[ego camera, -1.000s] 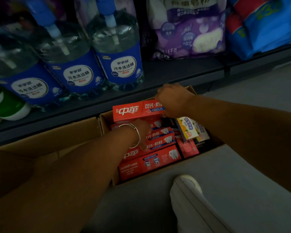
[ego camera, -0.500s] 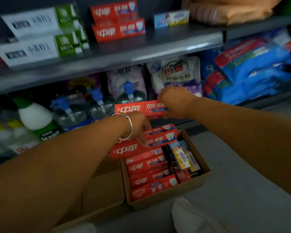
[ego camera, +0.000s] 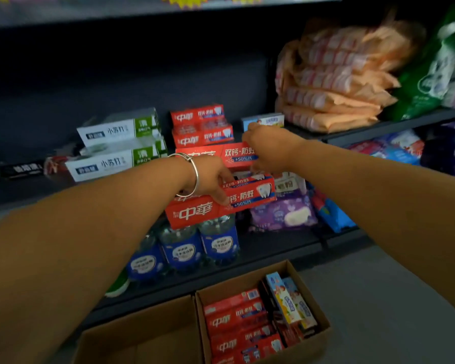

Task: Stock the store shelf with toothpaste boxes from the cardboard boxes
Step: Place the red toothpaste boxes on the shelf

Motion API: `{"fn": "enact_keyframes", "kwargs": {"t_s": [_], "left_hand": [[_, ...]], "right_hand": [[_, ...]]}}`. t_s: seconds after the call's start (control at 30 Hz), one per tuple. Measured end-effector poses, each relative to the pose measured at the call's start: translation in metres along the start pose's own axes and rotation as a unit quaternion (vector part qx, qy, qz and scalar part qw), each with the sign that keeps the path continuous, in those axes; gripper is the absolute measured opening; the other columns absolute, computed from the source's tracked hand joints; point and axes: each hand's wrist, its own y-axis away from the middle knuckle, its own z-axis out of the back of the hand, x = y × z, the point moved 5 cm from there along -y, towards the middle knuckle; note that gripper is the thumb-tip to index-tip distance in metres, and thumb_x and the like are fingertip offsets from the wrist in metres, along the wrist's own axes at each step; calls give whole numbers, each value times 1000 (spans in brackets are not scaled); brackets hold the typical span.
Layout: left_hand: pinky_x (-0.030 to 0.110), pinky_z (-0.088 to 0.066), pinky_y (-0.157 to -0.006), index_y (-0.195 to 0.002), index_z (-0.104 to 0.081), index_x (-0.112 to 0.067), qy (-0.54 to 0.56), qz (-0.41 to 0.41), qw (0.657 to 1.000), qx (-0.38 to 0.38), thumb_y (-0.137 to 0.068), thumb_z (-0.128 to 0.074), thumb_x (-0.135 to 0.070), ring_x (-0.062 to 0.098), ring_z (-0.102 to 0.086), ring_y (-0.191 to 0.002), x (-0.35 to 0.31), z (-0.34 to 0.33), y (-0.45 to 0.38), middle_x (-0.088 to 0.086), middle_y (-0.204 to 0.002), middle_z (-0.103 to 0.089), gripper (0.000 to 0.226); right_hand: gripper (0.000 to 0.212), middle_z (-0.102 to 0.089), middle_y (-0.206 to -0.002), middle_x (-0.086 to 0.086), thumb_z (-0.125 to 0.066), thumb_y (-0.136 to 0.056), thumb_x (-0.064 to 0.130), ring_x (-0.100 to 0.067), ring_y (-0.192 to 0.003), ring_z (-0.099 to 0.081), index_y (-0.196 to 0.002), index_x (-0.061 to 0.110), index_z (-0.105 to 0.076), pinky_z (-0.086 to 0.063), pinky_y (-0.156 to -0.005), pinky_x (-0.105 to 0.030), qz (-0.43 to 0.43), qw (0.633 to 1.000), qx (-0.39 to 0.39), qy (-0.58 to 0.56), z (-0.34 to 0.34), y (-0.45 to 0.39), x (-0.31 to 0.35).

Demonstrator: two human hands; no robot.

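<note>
red toothpaste boxes (ego camera: 221, 203), white tooth graphic

Held toothpaste boxes (ego camera: 221, 203) red, blue stripe, white tooth; shelf boxes (ego camera: 116, 143) white-green; bracelet (ego camera: 192, 177) silver.

2 bare forearms, no sleeves, thin silver bangle (ego camera: 192, 177) (plain, round) on left wrist

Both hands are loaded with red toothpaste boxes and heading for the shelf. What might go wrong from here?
1. The left hand holds two stacked red boxes near one end only; the top one may slide off.
2. The right hand carries its red box just before the shelved red stack; a nudge could topple it.
3. Anything dropped may miss the open carton and hit the blue bottles.
</note>
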Motion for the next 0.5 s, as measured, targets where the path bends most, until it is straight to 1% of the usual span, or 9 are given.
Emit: {"fn": "enact_keyframes", "kwargs": {"t_s": [0.13, 0.2, 0.27, 0.37, 0.5], "left_hand": [[33, -48, -92, -129, -55, -22, 3, 7, 999, -37, -82, -69, -30, 19, -57, -104, 9, 29, -4, 0, -120, -61, 50], [33, -47, -94, -130, -55, -20, -1, 8, 999, -51, -84, -67, -29, 20, -57, -106, 15, 40, -9, 0, -122, -60, 48], [34, -46, -96, -130, -54, -20, -3, 11, 998, -63, -85, -66, -28, 20, -56, -109, 21, 49, -15, 1, -124, -59, 48], [32, -44, -96, -133, -51, -19, -14, 14, 997, -71, -87, -64, -28, 21, -54, -113, 32, 58, -27, 2, -128, -57, 49], [30, -43, -97, -135, -50, -16, -19, 14, 997, -70, -87, -63, -27, 22, -54, -114, 49, 67, -45, 4, -130, -56, 50]], "right_hand": [[57, -47, -127, -10, -70, -82, 27, -27, -111, -55, -129, 9, -42, -46, -90, -37, -12, 999, -17, -29, 19, -18, -7], [58, -52, -127, -9, -70, -82, 28, -26, -111, -57, -129, 10, -40, -47, -89, -36, -23, 999, -20, -42, 24, -29, -11], [60, -53, -129, -10, -69, -84, 29, -27, -112, -57, -132, 11, -37, -47, -90, -38, -31, 998, -22, -42, 27, -41, -14], [62, -52, -131, -10, -67, -85, 28, -28, -114, -56, -134, 11, -33, -44, -95, -42, -40, 998, -22, -33, 30, -60, -20], [62, -51, -132, -12, -66, -85, 27, -30, -117, -54, -134, 10, -32, -42, -99, -43, -46, 998, -21, -28, 29, -89, -28]]}}
